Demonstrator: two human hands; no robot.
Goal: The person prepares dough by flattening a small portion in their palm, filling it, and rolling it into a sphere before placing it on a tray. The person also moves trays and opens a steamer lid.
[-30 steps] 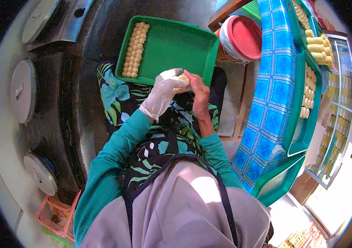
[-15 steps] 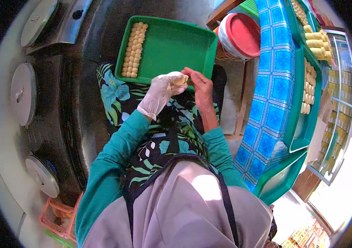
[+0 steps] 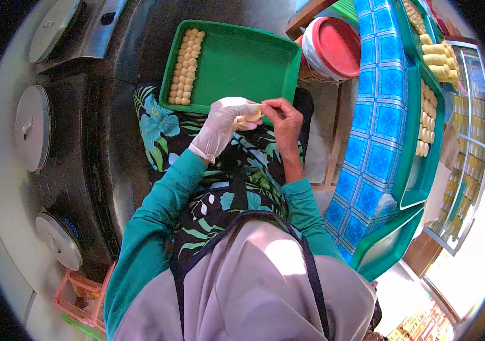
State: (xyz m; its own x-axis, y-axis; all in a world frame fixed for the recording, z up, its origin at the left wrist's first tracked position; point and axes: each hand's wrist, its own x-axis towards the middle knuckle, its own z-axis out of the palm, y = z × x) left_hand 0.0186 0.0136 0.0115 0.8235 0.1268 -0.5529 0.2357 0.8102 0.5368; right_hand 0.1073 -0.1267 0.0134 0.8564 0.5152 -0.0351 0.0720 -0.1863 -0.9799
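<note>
My left hand (image 3: 222, 126), in a thin white glove, is closed around a small piece of pale yellow dough (image 3: 252, 116). Bare fingers of my right hand (image 3: 286, 120) pinch at the dough's right edge, thumb and forefinger together. Just beyond both hands, a green tray (image 3: 239, 68) rests across my lap on a black floral cloth (image 3: 160, 122). Along its left side, small round dough pieces (image 3: 186, 65) sit packed in neat rows. What lies inside the held dough is hidden by my fingers.
To the right runs a table with a blue checked cloth (image 3: 382, 119), bearing green trays of dough pieces (image 3: 426, 116) and yellow rolls (image 3: 438, 59). A bucket with a red lid (image 3: 338, 48) stands beyond my right hand. Lidded pots (image 3: 33, 128) line the left, above a pink basket (image 3: 80, 298).
My right hand has shifted slightly right, and its fingers have curled in onto the dough's edge. My left hand still grips the dough, having moved only slightly.
</note>
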